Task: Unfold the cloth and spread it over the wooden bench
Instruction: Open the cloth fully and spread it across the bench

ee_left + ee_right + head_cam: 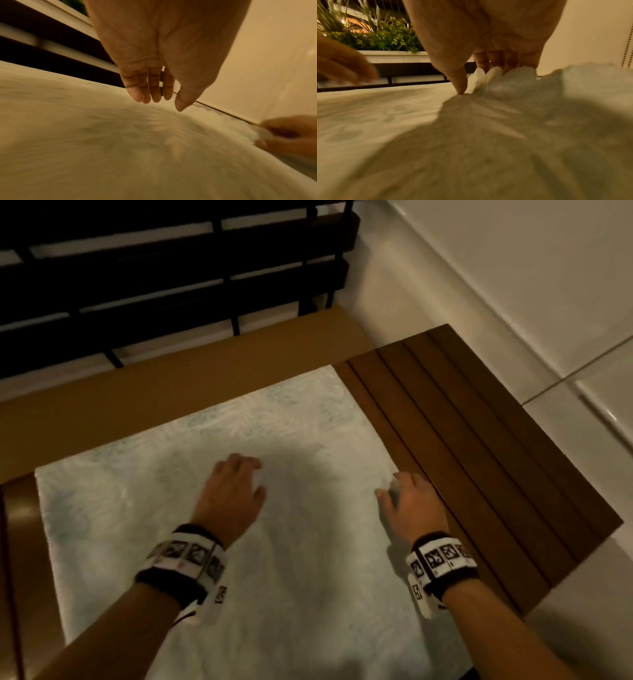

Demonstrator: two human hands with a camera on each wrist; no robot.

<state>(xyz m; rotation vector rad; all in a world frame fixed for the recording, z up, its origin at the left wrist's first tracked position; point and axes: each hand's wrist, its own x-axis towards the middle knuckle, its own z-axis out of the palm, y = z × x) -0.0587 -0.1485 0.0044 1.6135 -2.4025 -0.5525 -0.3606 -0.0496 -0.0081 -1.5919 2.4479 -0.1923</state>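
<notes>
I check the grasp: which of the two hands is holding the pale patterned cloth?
The right hand pinches the pale patterned cloth at its right edge; the left hand only hovers open.

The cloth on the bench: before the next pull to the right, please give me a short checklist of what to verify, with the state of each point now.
1. Right hand grips the edge of the cloth: ok, fingers bunch it against the thumb.
2. Left hand free of the cloth: ok, fingers straight and just above it in the left wrist view.
3. Layers still folded under the grip: cannot tell, only bunched fabric shows.
4. Wooden bench fully covered: not ok, slats at the right are bare.
5. Bare slats free of objects: ok.
6. Cloth's near edge placement: cannot tell, it runs out of view.
</notes>
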